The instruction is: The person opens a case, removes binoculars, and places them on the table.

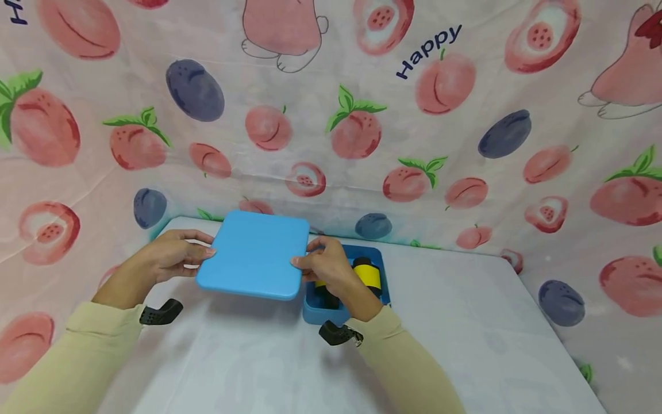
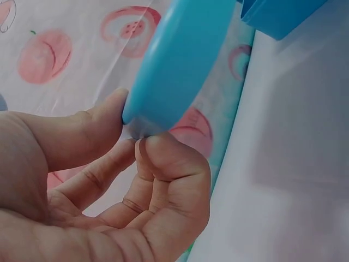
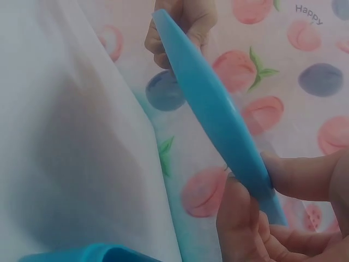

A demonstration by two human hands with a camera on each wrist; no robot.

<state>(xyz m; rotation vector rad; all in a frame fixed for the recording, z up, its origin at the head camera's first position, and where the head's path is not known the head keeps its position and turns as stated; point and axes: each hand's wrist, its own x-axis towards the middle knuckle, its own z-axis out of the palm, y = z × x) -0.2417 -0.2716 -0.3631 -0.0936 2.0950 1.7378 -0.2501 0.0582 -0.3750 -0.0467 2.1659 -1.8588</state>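
Note:
A flat light-blue lid (image 1: pixel 253 253) with rounded corners is held up over the table, its broad face toward the head camera. My left hand (image 1: pixel 173 257) pinches its left edge, thumb (image 2: pixel 109 117) on one face and fingers curled beneath. On the opposite edge, my right hand (image 1: pixel 328 267) grips the lid between thumb and fingers. Behind the right hand and wrist stands a blue box (image 1: pixel 323 316), uncovered. Inside it are yellow-and-black objects (image 1: pixel 367 276), partly hidden by that hand. The box's rim (image 3: pixel 98 252) shows low in the right wrist view.
A white-covered table (image 1: pixel 465 333) spreads under the hands and box. Behind and beside it hangs a fruit-print cloth (image 1: pixel 320 103), meeting the table's back edge close behind the box. A black wrist device sits at each cuff.

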